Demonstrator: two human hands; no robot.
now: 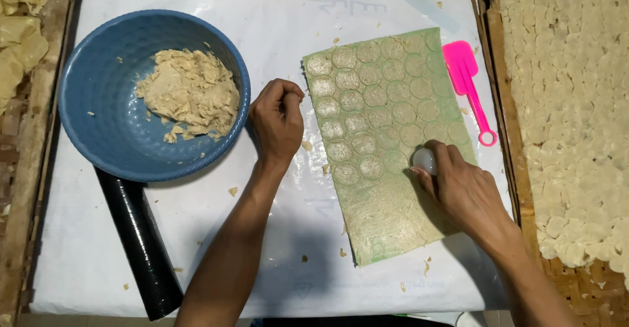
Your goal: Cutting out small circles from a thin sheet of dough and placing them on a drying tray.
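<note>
A thin sheet of rolled dough on a green mat (386,196) lies on the white plastic cover, stamped with rows of round cuts over its upper half. My right hand (458,186) presses a small white round cutter (424,160) down onto the dough at the sheet's right side. To the left of the sheet, my left hand (278,120) rests on the plastic with its fingers curled shut, holding nothing that I can see.
A blue bowl (98,117) with a lump of dough (190,91) sits at the left. A black rolling pin (141,242) lies below it. A pink spatula (466,81) lies right of the sheet. A woven tray (517,170) full of dough rounds fills the right edge.
</note>
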